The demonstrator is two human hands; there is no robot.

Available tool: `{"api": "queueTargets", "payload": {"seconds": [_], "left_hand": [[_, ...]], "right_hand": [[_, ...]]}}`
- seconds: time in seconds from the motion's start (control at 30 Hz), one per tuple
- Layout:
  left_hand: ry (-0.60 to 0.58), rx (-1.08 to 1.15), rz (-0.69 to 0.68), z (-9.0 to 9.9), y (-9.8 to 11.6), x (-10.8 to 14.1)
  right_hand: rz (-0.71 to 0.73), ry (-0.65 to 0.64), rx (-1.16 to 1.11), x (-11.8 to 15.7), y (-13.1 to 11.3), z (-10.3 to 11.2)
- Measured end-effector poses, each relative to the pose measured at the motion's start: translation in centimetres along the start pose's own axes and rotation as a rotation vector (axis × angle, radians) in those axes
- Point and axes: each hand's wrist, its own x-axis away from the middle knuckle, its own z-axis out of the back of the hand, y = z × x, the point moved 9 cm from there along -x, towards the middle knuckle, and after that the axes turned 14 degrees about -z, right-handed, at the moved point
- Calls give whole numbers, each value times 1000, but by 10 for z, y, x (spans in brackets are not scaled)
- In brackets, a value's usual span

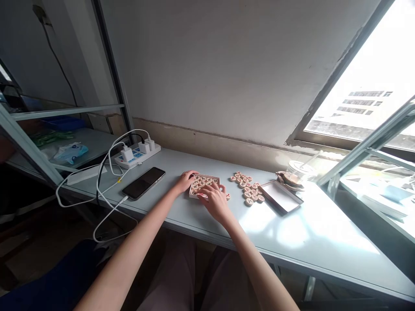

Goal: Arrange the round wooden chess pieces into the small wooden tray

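Observation:
A shallow light-coloured box [190, 194] on the table holds rows of round wooden xiangqi pieces with dark characters. My left hand [186, 181] is at the box's upper left side, fingers curled against its edge. Over the lower right part of the box, my right hand [214, 200] has its thumb and fingers bent around a red-marked xiangqi piece [203, 195] near the front edge. Another red-marked piece [228, 196] lies just right of that hand. Several loose xiangqi pieces [249, 190] spread farther right. My right hand hides part of the box.
An open box lid [281, 197] lies right of the loose pieces, near a clear cup [294, 172]. Left of the box are a phone [144, 182] on a charging cable and a power strip [138, 155] with plugs. White cables hang over the table's front edge.

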Motion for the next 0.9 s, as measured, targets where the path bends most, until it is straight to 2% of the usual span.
{"api": "queueTargets", "payload": {"seconds": [0.07, 0.17, 0.27, 0.37, 0.47, 0.57, 0.7, 0.9], "left_hand": [[-12, 4, 0, 0, 1, 0], [-26, 31, -8, -2, 1, 0], [-27, 33, -25, -3, -3, -1], [-21, 4, -48, -4, -8, -3], [-32, 1, -54, -5, -9, -2], [-34, -5, -50, -4, -7, -1], [-18, -14, -63, -2, -7, -1], [-12, -21, -80, -4, -9, 0]], "right_hand": [[-92, 144, 81, 5, 26, 23], [-319, 276, 208, 19, 89, 59], [-444, 208, 293, 43, 145, 74], [-428, 85, 371, 61, 170, 63], [-380, 51, 419, 64, 170, 49], [-362, 61, 410, 55, 159, 43], [-284, 76, 357, 53, 137, 49], [-256, 89, 188, 77, 117, 60]]}}
